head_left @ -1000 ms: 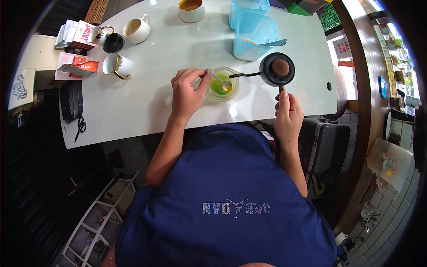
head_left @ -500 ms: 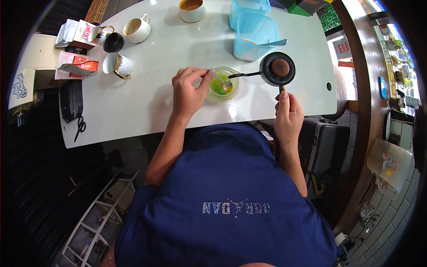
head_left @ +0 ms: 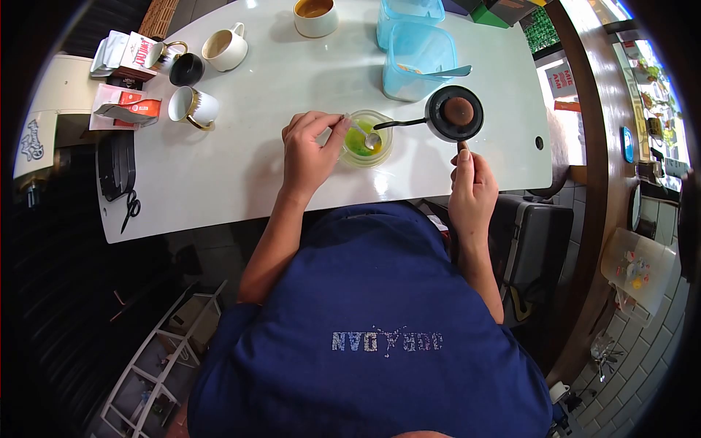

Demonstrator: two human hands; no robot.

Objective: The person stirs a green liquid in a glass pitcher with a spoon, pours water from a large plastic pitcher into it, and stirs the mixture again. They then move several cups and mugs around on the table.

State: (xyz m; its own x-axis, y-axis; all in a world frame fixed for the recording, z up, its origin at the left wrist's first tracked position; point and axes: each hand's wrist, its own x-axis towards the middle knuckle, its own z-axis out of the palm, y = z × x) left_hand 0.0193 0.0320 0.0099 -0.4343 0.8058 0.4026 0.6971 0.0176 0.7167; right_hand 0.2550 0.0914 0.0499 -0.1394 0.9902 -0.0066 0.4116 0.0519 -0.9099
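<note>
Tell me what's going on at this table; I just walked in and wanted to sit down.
A person is working at the white table. Their left hand holds a spoon whose bowl is in a small glass of green liquid. Their right hand pinches a short brown handle at the near side of a small black pot with something brown in it, standing just right of the glass. Mugs and blue containers stand farther back.

Spoon (head_left: 363,133) in bowl (head_left: 369,148) on table (head_left: 241,175), pan (head_left: 455,113) right of bowl, tubs (head_left: 416,51) behind, mugs (head_left: 193,106) far left
</note>
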